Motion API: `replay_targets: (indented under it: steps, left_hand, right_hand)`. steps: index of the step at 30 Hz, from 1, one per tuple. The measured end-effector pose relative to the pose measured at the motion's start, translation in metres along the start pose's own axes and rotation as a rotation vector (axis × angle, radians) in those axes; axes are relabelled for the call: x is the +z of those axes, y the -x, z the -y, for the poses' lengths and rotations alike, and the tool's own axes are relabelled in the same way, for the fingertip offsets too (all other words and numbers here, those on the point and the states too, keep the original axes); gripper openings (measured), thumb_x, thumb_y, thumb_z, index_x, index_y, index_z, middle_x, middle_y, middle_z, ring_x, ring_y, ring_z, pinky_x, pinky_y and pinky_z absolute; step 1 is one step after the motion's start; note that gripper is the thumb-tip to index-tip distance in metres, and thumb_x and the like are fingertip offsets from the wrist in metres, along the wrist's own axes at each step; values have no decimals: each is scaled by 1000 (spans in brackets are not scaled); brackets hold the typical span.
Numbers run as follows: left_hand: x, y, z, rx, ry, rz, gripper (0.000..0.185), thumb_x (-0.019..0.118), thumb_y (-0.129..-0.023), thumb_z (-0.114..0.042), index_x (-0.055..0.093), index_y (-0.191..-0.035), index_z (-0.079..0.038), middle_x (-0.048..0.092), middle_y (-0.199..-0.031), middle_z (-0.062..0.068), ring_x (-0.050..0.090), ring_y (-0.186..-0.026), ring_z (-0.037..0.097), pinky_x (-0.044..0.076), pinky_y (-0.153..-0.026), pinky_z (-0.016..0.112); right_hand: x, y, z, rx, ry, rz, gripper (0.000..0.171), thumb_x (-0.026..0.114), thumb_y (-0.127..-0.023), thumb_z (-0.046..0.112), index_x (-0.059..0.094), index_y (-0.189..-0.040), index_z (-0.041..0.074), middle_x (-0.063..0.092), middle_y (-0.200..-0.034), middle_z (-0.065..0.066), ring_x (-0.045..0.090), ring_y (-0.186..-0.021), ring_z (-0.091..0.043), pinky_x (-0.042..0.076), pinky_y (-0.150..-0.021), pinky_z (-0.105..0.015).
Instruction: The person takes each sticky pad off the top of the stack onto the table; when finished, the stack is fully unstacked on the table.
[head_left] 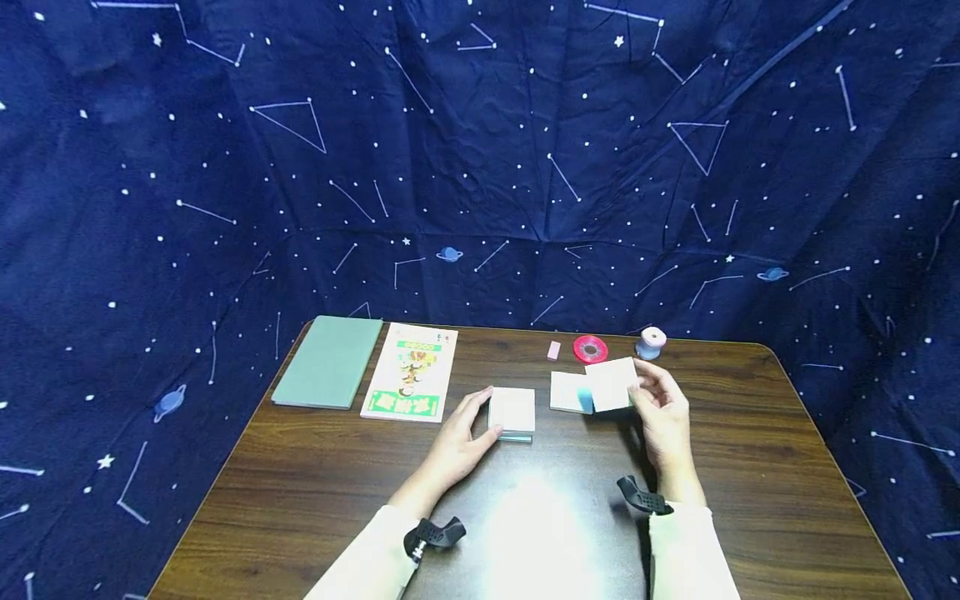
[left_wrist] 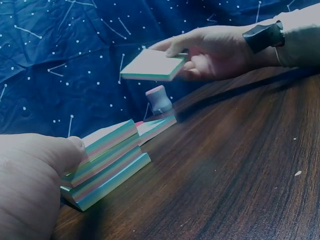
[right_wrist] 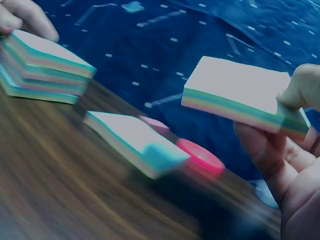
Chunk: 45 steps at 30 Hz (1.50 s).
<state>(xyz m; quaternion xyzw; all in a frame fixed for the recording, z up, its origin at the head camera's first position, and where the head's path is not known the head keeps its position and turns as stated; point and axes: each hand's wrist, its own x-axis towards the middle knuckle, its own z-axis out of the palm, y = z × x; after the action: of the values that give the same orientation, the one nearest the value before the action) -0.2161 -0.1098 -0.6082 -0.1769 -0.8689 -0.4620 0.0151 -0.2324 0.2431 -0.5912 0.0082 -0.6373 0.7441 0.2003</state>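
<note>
A stack of pastel sticky-note pads (head_left: pixel 512 411) (left_wrist: pixel 107 155) (right_wrist: pixel 42 62) stands mid-table. My left hand (head_left: pixel 468 421) (left_wrist: pixel 35 175) rests against the stack's left side, fingers stretched along it and thumb at its near corner. To the right, my right hand (head_left: pixel 648 392) (left_wrist: pixel 200 52) (right_wrist: pixel 290 120) pinches one pad (head_left: pixel 611 383) (left_wrist: pixel 152 65) (right_wrist: pixel 235 92) by its edge, thumb on top and fingers below. The pad is in the air, tilted, above and just right of another single pad (head_left: pixel 566 392) (left_wrist: pixel 155 127) (right_wrist: pixel 132 140) that lies flat on the table.
Behind the pads lie a pink eraser (head_left: pixel 553 350), a red tape roll (head_left: pixel 590 348) (right_wrist: pixel 200 157) and a pale spool (head_left: pixel 651 342) (left_wrist: pixel 159 99). A green notebook (head_left: pixel 328 361) and an illustrated booklet (head_left: pixel 410 371) lie at the back left. Starry blue cloth surrounds the wooden table (head_left: pixel 315 492).
</note>
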Motion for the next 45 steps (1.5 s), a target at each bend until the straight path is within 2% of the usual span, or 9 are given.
replay_targets:
  steps: [6, 15, 20, 25, 30, 33, 39, 45]
  left_hand:
    - [0, 1, 1, -10, 7, 9, 70, 73, -105, -27, 44, -166, -8, 48, -170, 10, 43, -161, 33, 33, -134, 55]
    - [0, 0, 0, -20, -6, 15, 71, 73, -105, -28, 43, -167, -10, 47, -170, 9, 42, -161, 31, 32, -135, 54]
    - [0, 0, -1, -28, -3, 13, 71, 73, -105, -27, 43, -167, -10, 48, -169, 9, 42, -161, 33, 32, -134, 56]
    - [0, 0, -2, -30, 4, 17, 71, 74, -104, -27, 43, -167, -10, 48, -170, 8, 42, -161, 31, 32, -135, 54]
    - [0, -1, -3, -23, 7, 9, 70, 73, -105, -28, 44, -166, -10, 48, -169, 9, 43, -161, 32, 33, -134, 56]
    - [0, 0, -3, -26, 2, 12, 70, 73, -105, -28, 44, -166, -10, 48, -169, 8, 42, -161, 32, 33, -134, 55]
    - [0, 1, -2, -17, 9, 20, 70, 72, -106, -29, 42, -167, -10, 47, -170, 9, 41, -162, 33, 31, -135, 57]
    - [0, 0, -2, -11, 9, 18, 71, 72, -106, -28, 42, -167, -10, 48, -169, 10, 41, -162, 34, 32, -134, 58]
  right_hand:
    - [-24, -3, 0, 16, 80, -93, 43, 66, -99, -14, 63, -142, -9, 66, -94, 2, 57, -68, -1, 47, -62, -13]
    - [-30, -9, -1, 94, 262, -146, 47, 69, -98, -8, 66, -144, 0, 61, -94, 4, 47, -66, -2, 38, -56, -13]
    - [-28, -9, 0, 143, 335, -152, 48, 67, -99, -7, 64, -146, 0, 59, -96, 1, 47, -66, -2, 38, -55, -14]
    - [-29, -7, -1, 123, 356, -133, 46, 68, -99, -6, 66, -144, 1, 59, -95, 2, 48, -64, 0, 38, -53, -14]
    - [-31, -9, -4, 111, 430, -86, 43, 71, -98, -2, 69, -140, 6, 62, -93, 4, 54, -66, 0, 44, -54, -14]
    - [-31, -9, -6, 100, 499, -82, 40, 73, -97, 0, 71, -137, 5, 65, -94, -2, 55, -70, -1, 45, -57, -15]
    - [-30, -9, -6, 56, 740, -142, 35, 76, -95, 5, 74, -130, 4, 72, -98, -17, 52, -75, -3, 40, -64, -15]
    - [-29, -9, -4, 96, 821, -140, 37, 77, -94, 7, 74, -130, 4, 74, -96, -19, 54, -73, -11, 41, -62, -20]
